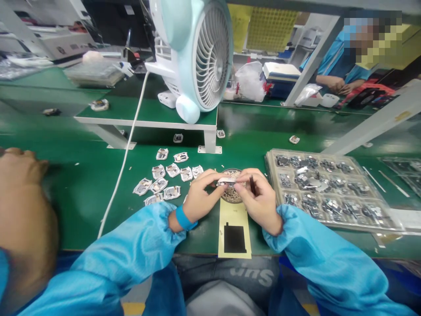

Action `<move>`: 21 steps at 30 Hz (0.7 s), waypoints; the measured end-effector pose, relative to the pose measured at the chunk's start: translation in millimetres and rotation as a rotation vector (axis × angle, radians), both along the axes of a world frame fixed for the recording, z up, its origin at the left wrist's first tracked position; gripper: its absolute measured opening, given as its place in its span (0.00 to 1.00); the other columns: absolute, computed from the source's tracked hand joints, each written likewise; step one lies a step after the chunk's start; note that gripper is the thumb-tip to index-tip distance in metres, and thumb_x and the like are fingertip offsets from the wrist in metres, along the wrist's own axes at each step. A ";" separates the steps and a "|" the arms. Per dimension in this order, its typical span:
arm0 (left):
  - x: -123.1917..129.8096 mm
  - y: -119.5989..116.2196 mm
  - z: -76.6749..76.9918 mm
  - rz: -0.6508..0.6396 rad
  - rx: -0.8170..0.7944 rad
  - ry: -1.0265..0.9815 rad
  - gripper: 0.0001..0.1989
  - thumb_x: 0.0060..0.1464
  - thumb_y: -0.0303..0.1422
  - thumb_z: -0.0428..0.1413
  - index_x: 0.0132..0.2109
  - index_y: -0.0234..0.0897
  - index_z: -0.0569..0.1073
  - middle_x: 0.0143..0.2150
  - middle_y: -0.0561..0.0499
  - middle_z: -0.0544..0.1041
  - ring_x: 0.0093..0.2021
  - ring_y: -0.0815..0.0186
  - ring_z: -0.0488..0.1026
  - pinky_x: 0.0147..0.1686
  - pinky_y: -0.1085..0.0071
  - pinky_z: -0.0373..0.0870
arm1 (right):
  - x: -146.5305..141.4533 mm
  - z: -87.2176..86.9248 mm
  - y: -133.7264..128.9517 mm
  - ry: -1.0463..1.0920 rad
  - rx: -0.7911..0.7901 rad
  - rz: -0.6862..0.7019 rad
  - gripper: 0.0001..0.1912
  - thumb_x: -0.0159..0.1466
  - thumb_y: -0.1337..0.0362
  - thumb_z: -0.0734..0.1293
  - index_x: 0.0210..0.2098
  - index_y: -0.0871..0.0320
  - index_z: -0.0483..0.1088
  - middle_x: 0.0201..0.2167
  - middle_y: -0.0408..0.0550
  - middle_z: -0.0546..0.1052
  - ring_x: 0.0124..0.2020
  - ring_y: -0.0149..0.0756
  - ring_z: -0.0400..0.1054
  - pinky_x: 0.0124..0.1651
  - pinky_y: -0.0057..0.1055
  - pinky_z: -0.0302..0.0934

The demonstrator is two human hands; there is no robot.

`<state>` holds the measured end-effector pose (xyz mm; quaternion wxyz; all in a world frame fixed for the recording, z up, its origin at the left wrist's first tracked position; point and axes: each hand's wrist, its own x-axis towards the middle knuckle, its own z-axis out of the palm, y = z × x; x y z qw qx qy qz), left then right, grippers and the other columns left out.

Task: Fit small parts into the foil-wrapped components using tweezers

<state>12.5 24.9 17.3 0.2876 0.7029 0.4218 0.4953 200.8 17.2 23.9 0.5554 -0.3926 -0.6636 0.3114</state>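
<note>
Between my two hands a small white casing is held edge-on above a round dish of small pale parts. My left hand, with a blue band at the wrist, pinches its left end. My right hand pinches the right end and also has a dark, thin tool tucked between its fingers. Below the dish lies a yellow sheet bearing a black square piece. Several similar white casings with parts inside are spread on the green table left of my left hand.
A clear compartment tray of small metal parts sits at the right. A pale blue fan stands on a raised green shelf, its white cable running down leftwards. Another person's arm rests at the far left; a person works behind, upper right.
</note>
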 end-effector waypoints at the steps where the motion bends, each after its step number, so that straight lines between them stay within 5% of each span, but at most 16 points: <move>1: 0.3 -0.3 0.6 -0.005 0.004 0.006 0.08 0.62 0.31 0.60 0.47 0.41 0.82 0.41 0.48 0.79 0.39 0.64 0.73 0.38 0.69 0.70 | 0.5 0.8 -0.7 -0.038 0.014 -0.009 0.05 0.66 0.64 0.71 0.42 0.54 0.75 0.44 0.50 0.74 0.45 0.38 0.71 0.49 0.37 0.69; 6: -1.9 0.6 -0.3 0.010 -0.044 0.050 0.12 0.62 0.33 0.60 0.51 0.42 0.82 0.41 0.49 0.80 0.35 0.66 0.70 0.36 0.70 0.68 | 2.5 3.3 -3.6 -0.139 0.138 0.049 0.06 0.63 0.62 0.74 0.31 0.56 0.77 0.46 0.51 0.73 0.28 0.28 0.65 0.32 0.33 0.66; 10: -4.5 16.4 0.6 0.065 -0.182 0.113 0.17 0.61 0.37 0.59 0.56 0.40 0.80 0.39 0.49 0.82 0.30 0.67 0.69 0.33 0.70 0.68 | 4.2 6.5 -4.7 -0.130 0.178 0.047 0.09 0.64 0.63 0.72 0.28 0.57 0.76 0.45 0.52 0.72 0.28 0.30 0.66 0.32 0.34 0.66; 16: 23.8 100.5 19.1 -0.120 -0.378 0.328 0.15 0.56 0.32 0.61 0.49 0.34 0.83 0.41 0.46 0.84 0.41 0.58 0.80 0.45 0.66 0.74 | 4.8 9.7 -4.7 -0.143 0.349 0.228 0.09 0.65 0.68 0.68 0.28 0.55 0.71 0.31 0.48 0.74 0.29 0.33 0.69 0.31 0.32 0.63; 21: 65.9 167.6 29.7 0.068 -0.387 0.334 0.25 0.61 0.35 0.56 0.60 0.23 0.74 0.60 0.27 0.76 0.60 0.45 0.74 0.61 0.52 0.66 | 6.4 10.9 -7.2 -0.246 0.505 0.318 0.08 0.64 0.67 0.67 0.27 0.53 0.69 0.26 0.46 0.74 0.27 0.34 0.67 0.30 0.33 0.62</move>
